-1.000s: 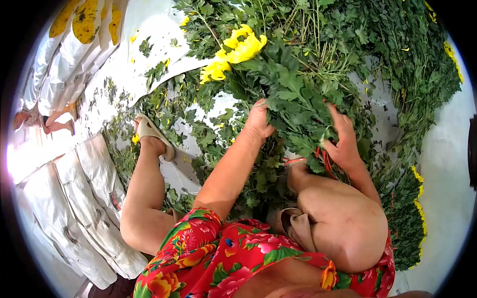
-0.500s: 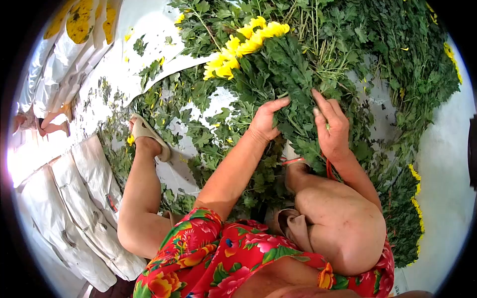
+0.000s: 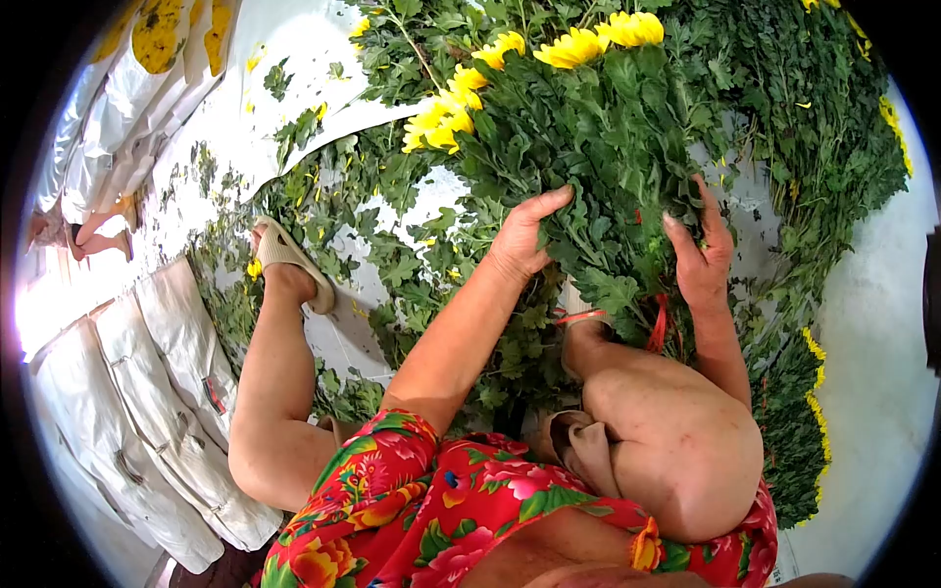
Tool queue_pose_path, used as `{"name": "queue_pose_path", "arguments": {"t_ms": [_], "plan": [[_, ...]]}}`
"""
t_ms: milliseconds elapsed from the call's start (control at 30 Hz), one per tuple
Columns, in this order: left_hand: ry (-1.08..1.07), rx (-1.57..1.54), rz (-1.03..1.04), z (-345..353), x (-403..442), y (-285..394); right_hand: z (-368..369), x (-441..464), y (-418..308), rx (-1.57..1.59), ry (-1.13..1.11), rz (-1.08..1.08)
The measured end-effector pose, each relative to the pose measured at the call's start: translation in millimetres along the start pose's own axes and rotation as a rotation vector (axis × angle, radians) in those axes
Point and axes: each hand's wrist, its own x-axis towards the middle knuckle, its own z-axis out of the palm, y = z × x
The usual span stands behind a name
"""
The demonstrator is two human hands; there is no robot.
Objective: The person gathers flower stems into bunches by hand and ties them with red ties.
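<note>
A fanned-out bunch of leafy stems (image 3: 598, 147) with yellow flower heads (image 3: 573, 47) along its upper edge lies between my two hands. My left hand (image 3: 529, 230) is wrapped round the bunch's left side, thumb on top and fingers hidden beneath the leaves. At the right side, my right hand (image 3: 704, 245) has its thumb and fingers apart, cupped against the outer leaves. Red ties (image 3: 661, 323) hang below the bunch near my right wrist.
Cut stems and leaves cover the floor (image 3: 358, 338). Flower bundles (image 3: 794, 441) lie at the right. White wrapped bundles (image 3: 147, 412) lie at the left, with more sleeved flowers (image 3: 127, 108) above. Another person's foot (image 3: 103, 243) shows at the left edge.
The bunch has spread wider, with more yellow heads showing to the right. My right hand has moved from the stems out to the bunch's right edge, its fingers opening. My left hand stays in place.
</note>
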Motion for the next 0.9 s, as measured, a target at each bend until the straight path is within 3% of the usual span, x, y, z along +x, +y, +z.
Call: {"name": "queue_pose_path", "arguments": {"t_ms": [100, 167, 367, 433, 500, 567, 633, 667, 733, 833, 900], "plan": [[-0.071, -0.057, -0.051, -5, -2, -1, 7, 0, -10, -0.015, -0.062, -0.015], [-0.076, 0.003, -0.063, -3, -4, -6, 26, 0, -16, -0.393, -0.246, -0.081], [-0.124, 0.064, -0.018, 1, -14, -6, 43, -7, -32, -0.57, -0.2, -0.108], [-0.087, 0.049, -0.037, -2, -15, -10, 43, -6, -31, -0.774, -0.146, -0.265], [-0.006, 0.093, -0.068, -1, -18, -14, 49, -9, -28, -0.791, -0.133, -0.269], [0.269, 0.31, -0.126, 6, -14, -13, 53, -6, -20, -0.908, -0.08, -0.458], [0.313, 0.283, -0.019, 35, -12, -11, 57, -5, -5, -0.821, -0.068, -0.394], [0.238, 0.261, 0.007, 24, -2, -15, 54, -1, -16, -0.915, -0.246, -0.387], [0.172, 0.21, 0.035, 20, 16, -14, 54, 2, -17, -0.904, -0.288, -0.39], [0.125, 0.141, 0.077, 12, 39, -6, 54, 17, 6, -0.741, -0.332, -0.352], [0.097, 0.137, 0.121, 8, 51, -1, 38, 38, 19, -0.445, -0.473, -0.319]]}}
